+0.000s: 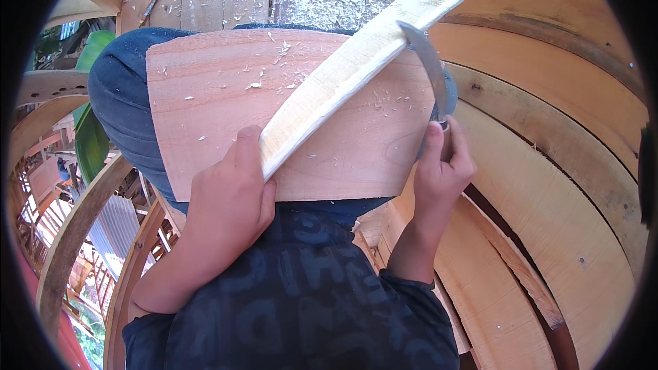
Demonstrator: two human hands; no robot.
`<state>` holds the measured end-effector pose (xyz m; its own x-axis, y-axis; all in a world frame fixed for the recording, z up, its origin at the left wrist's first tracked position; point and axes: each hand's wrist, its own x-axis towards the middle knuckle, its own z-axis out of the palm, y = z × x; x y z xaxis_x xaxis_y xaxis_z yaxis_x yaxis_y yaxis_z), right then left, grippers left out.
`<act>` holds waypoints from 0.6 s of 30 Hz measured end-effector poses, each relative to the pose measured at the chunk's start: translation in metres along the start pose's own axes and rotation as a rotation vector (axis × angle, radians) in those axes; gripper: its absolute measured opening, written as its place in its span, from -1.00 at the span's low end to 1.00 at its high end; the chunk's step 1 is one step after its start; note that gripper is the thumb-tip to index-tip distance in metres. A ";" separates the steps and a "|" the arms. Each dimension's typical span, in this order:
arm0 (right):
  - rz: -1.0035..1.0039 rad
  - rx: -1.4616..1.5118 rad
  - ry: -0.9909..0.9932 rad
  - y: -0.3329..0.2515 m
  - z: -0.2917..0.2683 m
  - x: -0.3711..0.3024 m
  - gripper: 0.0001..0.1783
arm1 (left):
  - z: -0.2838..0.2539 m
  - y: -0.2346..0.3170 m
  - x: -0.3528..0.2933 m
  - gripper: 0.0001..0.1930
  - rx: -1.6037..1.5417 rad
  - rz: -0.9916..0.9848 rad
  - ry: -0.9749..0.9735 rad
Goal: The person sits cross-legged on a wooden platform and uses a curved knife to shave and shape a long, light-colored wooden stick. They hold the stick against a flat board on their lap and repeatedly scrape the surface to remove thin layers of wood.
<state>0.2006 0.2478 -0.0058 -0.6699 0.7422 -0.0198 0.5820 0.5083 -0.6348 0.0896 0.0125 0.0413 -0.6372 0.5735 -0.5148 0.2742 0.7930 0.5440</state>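
Stick (336, 79): aslant over the board (205, 116), near end short of its near edge, far end past its far edge by the right corner.
Handling: probably light, stiff, dry, apt to splinter along the edges.
Best hold: near end, well apart from the blade.
Left hand (229, 188): closed round that end.
Right hand (444, 168): curled round the handle of the knife (433, 72).
Blade: curved, tip overlapping the stick; contact unclear.
Shavings (256, 85): scattered on the board.

Curved knife (434, 72) at edge of pale, slanting slat (349, 67)
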 end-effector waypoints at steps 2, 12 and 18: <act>-0.238 0.019 -0.090 -0.013 0.001 -0.007 -0.73 | -0.003 -0.001 0.001 -0.51 0.019 0.013 -0.001; -0.355 0.076 -0.221 -0.019 0.006 -0.014 -0.76 | 0.001 -0.004 0.000 -0.52 -0.060 0.004 0.032; -0.216 0.112 -0.075 -0.002 0.011 -0.002 -0.74 | 0.001 -0.002 0.002 -0.54 -0.070 0.013 0.041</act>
<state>0.1955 0.2406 -0.0130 -0.8078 0.5852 0.0708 0.3698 0.5965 -0.7123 0.0889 0.0119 0.0384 -0.6635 0.5734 -0.4807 0.2325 0.7686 0.5960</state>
